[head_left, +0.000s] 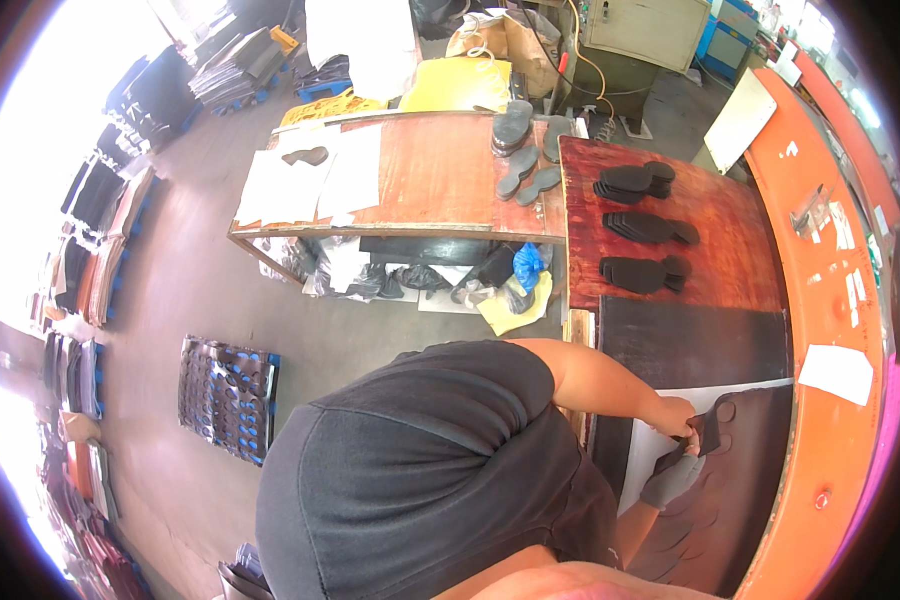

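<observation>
On the right, my bare left hand (pixel 678 416) and my gloved right hand (pixel 673 480) meet over the worktop. Fingers of both are closed on a thin dark sole piece (pixel 708 432), which sticks out past the left hand. The grey glove covers most of the right hand, and some fingertips are hidden where the hands meet. Under them lies a dark sheet (pixel 740 490) with curved sole outlines in it. A white sheet (pixel 645 445) shows beside it.
Beyond the hands, several stacks of black sole pieces (pixel 635 228) stand on a reddish board (pixel 730 230). An orange machine beam (pixel 820 300) borders the right side. Further off is a wooden table (pixel 420 180) with grey soles (pixel 515 170). A punched sheet stack (pixel 228 395) sits on the floor.
</observation>
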Demonstrator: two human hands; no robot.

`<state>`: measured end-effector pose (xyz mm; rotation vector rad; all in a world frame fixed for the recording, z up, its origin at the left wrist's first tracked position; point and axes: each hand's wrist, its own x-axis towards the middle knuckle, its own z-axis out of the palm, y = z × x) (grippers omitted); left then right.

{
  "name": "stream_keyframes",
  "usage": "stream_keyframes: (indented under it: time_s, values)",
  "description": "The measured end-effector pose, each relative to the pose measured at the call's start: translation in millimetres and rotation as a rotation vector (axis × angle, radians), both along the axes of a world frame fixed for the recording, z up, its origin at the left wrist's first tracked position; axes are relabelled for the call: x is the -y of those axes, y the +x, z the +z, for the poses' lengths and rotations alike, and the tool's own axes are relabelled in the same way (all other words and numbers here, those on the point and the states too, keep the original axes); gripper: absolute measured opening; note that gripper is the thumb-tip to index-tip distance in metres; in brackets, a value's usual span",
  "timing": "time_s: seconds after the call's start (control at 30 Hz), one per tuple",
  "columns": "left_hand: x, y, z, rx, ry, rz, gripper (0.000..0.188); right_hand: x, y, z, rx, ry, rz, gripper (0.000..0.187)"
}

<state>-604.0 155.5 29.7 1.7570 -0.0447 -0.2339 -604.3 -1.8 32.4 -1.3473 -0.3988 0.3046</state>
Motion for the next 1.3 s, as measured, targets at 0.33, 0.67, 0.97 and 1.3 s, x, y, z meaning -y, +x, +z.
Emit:
stream_keyframes:
  time_s: [0.33,0.67,0.97,1.3]
  values:
    - [-13.7,-8.4,6.0,-0.138,-0.08,0.134,0.024,31.1,31.3,6.8,-0.326,0.116,-0.167,0.039]
    - [-66.4,-51.3,-2.8,-0.384,-0.355,0.216,0.02,35.3,17.6,44.4,-0.33,0.283,-0.402,0.043]
    - [-87.8,-89.7,2.7,-0.459,-0.437,0.127,0.027,-16.7,-18.4,10.6,0.597,-0.64,-0.374,0.018]
    - [-91.6,-93.3,-12.3,-0.564,-0.577,-0.069,0.028,-40.2,-32.3,47.7,0.7,-0.73,-0.303,0.021]
